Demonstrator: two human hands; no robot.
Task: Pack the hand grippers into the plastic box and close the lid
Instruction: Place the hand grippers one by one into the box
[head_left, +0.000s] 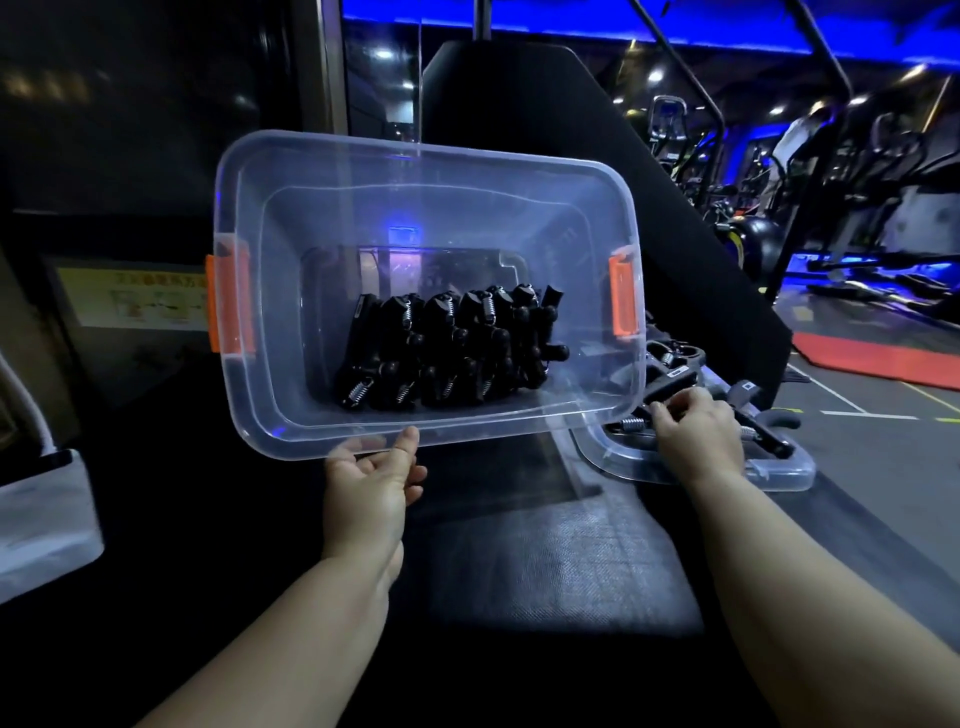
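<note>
head view: left hand (371, 480) grips the near rim of the clear rectangular plastic box (519, 422), thumb over the edge, fingers beneath. the box is tipped, its open mouth facing the camera. right hand (696, 434) curls round the handle of a black hand gripper (670, 387) just past the box's right corner.

inside, a row of black spring hand grippers (452, 353) lies packed against the bottom; open room above and on both sides of them. orange latches (622, 299) hang on both short ends.

the clear flat lid (779, 475) lies right of the box, with loose grippers (763, 431) on it.

yellow wall notice (135, 299) at left, writing too blurred to read.
</note>
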